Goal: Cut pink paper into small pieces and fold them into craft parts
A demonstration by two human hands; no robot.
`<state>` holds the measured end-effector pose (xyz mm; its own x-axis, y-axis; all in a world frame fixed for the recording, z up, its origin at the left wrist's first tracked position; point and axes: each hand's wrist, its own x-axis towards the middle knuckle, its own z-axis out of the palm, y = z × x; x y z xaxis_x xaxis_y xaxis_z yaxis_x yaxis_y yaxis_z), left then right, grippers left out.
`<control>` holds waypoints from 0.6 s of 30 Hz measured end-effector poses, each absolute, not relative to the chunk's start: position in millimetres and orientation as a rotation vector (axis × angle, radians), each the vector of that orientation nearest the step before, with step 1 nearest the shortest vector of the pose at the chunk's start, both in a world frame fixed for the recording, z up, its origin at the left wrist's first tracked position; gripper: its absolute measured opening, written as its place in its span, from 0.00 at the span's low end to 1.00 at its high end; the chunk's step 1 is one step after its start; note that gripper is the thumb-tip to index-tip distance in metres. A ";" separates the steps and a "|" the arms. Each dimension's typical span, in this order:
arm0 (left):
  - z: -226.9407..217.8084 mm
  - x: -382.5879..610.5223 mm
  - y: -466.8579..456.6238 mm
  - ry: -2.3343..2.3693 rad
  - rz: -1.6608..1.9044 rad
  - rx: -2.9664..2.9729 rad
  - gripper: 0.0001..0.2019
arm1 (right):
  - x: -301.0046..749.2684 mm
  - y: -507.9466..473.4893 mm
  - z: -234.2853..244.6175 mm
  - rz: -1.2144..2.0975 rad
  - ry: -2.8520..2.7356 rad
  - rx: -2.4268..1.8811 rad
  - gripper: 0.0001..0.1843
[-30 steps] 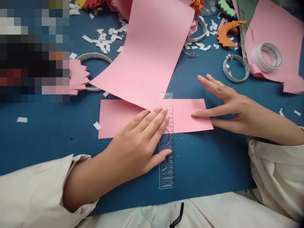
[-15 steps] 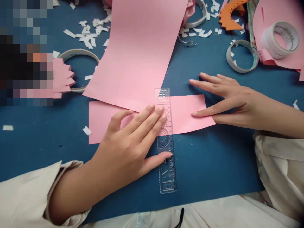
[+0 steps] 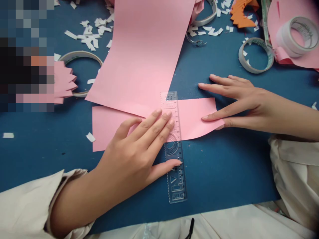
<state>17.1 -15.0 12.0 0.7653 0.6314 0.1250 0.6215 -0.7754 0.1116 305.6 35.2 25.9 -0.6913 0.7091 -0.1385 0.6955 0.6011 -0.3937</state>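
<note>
A clear plastic ruler [image 3: 176,179] lies upright in the view across a pink paper strip [image 3: 193,114]. My left hand [image 3: 136,146] is spread flat, its fingertips pressing the ruler and strip down and its thumb on the ruler's lower half. At the strip's right end, my right hand [image 3: 239,103] grips the near corner between thumb and index finger, the other fingers stretched out. That corner curls up a little. A large pink paper sheet [image 3: 147,49] overlaps the strip's far edge from above. Part of the strip is hidden under my left hand.
Tape rolls [image 3: 256,68] stand at the right and left, one roll [image 3: 301,49] on pink paper. White scraps [image 3: 89,41] litter the blue table [image 3: 224,172]. A pleated pink paper piece [image 3: 64,81] lies left, an orange folded one [image 3: 243,15] far right.
My right hand has bent the strip's near right corner upward and inward a little, so its lower edge curves more. My left hand and the ruler have barely moved.
</note>
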 end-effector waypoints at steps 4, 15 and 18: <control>13.0 18.2 -15.6 1.033 0.197 2.915 0.27 | 302.0 35.5 26.6 0.651 -2.755 -1.201 0.19; 10.1 15.9 -17.3 1.056 0.231 2.910 0.28 | 302.4 39.0 22.2 0.585 -2.773 -1.067 0.19; 9.6 14.9 -16.0 1.037 0.247 2.918 0.28 | 305.7 41.6 18.0 0.555 -2.763 -0.985 0.20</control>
